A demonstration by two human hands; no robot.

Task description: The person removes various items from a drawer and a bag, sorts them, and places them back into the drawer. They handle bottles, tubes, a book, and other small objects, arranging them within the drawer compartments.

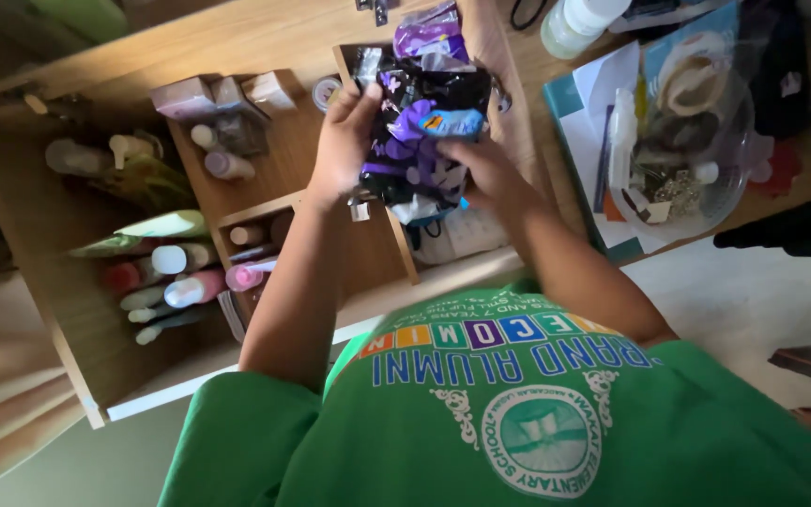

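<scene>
Here, both hands' grip holding sachet bundle (421, 131) — left hand (344, 141), right hand (482, 169), bottles in drawer (58, 235).

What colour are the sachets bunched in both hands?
Mostly purple and black sachets, one with a blue patch; head view.

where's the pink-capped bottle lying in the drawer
In the head view the pink-capped bottle lies left of the left hand's forearm, in a small wooden compartment, just right of a white-capped bottle.

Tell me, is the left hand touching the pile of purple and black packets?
Touching. The head view shows the left hand pressed against the side of the pile of purple and black packets, with its fingers curled over the edge and no gap between them.
</scene>
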